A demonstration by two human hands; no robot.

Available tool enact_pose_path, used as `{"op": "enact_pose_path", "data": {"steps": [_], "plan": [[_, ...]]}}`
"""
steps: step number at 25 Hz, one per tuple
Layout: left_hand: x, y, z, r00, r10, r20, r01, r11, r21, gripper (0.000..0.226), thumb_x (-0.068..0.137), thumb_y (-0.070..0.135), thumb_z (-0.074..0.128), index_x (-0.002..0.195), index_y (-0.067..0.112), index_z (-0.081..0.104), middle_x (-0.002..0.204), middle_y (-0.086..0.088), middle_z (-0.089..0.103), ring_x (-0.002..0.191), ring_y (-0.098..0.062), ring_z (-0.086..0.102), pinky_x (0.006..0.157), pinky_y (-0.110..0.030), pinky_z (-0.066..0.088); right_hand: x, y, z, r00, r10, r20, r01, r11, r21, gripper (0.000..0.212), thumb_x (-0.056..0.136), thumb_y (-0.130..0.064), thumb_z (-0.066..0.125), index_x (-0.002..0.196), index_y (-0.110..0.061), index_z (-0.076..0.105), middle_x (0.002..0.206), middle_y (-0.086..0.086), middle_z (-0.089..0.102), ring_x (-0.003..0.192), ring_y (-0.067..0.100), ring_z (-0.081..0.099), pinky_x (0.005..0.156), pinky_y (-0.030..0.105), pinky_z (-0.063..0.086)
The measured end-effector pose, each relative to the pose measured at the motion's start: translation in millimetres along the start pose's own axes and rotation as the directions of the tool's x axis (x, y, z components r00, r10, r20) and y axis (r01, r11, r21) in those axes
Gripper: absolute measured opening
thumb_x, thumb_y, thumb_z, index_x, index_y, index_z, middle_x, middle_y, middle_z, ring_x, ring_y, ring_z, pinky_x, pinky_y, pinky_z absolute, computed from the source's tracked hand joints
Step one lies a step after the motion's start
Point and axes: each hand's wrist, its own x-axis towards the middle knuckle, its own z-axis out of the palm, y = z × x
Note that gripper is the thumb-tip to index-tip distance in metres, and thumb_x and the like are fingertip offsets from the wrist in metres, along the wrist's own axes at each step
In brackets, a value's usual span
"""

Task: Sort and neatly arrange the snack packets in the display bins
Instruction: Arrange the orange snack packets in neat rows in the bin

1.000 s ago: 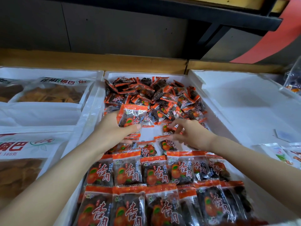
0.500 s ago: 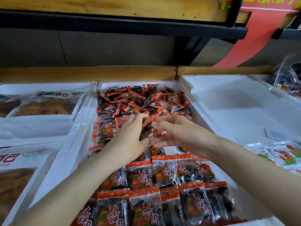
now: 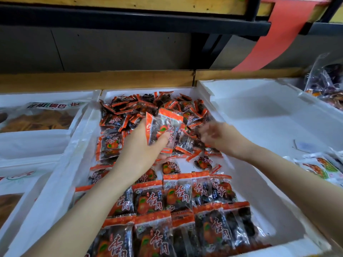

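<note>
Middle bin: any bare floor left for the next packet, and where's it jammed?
Narrow white strip between the loose pile and the neat rows, plus room along the middle bin's right wall. The right bin is mostly bare. Pile and rows are packed.

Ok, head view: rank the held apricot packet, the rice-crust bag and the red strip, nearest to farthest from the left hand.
1. apricot packet, gripped by the left hand
2. rice-crust bag, in the left bin
3. red strip, hanging upper right
</note>
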Motion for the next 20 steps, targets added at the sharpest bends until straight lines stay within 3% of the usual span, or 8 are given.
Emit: {"op": "enact_pose_path", "data": {"steps": [3, 6, 10, 14, 20], "plan": [[1.0, -2.8, -4.1, 0.998, -0.029, -0.048, 0.025, 0.996, -0.081, 0.023, 0.093, 0.024, 0.057, 0.116, 0.024, 0.055, 0.111, 0.007, 0.066, 0.068, -0.003, 0.07, 0.07, -0.031, 0.06, 0.2, 28.3, 15.3, 0.969, 0.117, 0.216, -0.037, 0.939, -0.342, 0.024, 0.088, -0.023, 0.063, 0.106, -0.007, 0.062, 0.103, 0.007, 0.066, 0.097, 0.023, 0.061, 0.08, 0.023, 0.041], [0.6, -2.9, -5.6, 0.998, -0.031, -0.053, 0.024, 0.991, -0.128, 0.015, 0.093, 0.023, 0.057, 0.105, 0.033, 0.055, 0.104, 0.013, 0.066, 0.068, -0.006, 0.07, 0.067, -0.028, 0.06, 2.7, 28.3, 25.7, 0.966, 0.144, 0.214, -0.032, 0.891, -0.452, 0.04, 0.084, -0.034, 0.067, 0.113, -0.012, 0.052, 0.107, 0.005, 0.063, 0.094, 0.022, 0.058, 0.079, 0.03, 0.044], [-1.1, -4.9, -6.6, 0.999, -0.041, -0.035, 0.037, 0.994, -0.104, 0.026, 0.092, 0.029, 0.057, 0.118, 0.026, 0.054, 0.112, 0.011, 0.064, 0.07, -0.007, 0.07, 0.072, -0.036, 0.06, 11.8, 25.8, 31.3, 0.956, 0.163, 0.245, -0.06, 0.923, -0.38, 0.05, 0.078, -0.042, 0.071, 0.113, -0.015, 0.046, 0.094, -0.003, 0.054, 0.088, 0.016, 0.051, 0.074, 0.026, 0.041], [-1.0, -7.2, -7.7, 0.998, -0.054, -0.032, 0.05, 0.994, -0.099, 0.033, 0.092, 0.031, 0.058, 0.124, 0.025, 0.053, 0.118, 0.009, 0.062, 0.072, -0.003, 0.07, 0.068, -0.03, 0.06, 15.8, 16.7, 47.0, 0.955, 0.122, 0.271, -0.068, 0.977, -0.2, 0.041, 0.077, -0.036, 0.074, 0.103, -0.015, 0.051, 0.089, 0.002, 0.059, 0.085, 0.02, 0.057, 0.076, 0.031, 0.048], [2.8, -14.7, -10.1, 0.997, -0.077, -0.022, 0.075, 0.996, -0.054, 0.047, 0.09, 0.037, 0.058, 0.133, 0.024, 0.046, 0.134, 0.002, 0.054, 0.072, -0.002, 0.069, 0.071, -0.038, 0.06, 17.0, 11.8, 48.0, 0.935, 0.2, 0.293, -0.083, 0.926, -0.367, 0.05, 0.084, -0.047, 0.063, 0.112, -0.008, 0.051, 0.108, 0.01, 0.064, 0.097, 0.024, 0.059, 0.081, 0.031, 0.047]]}}
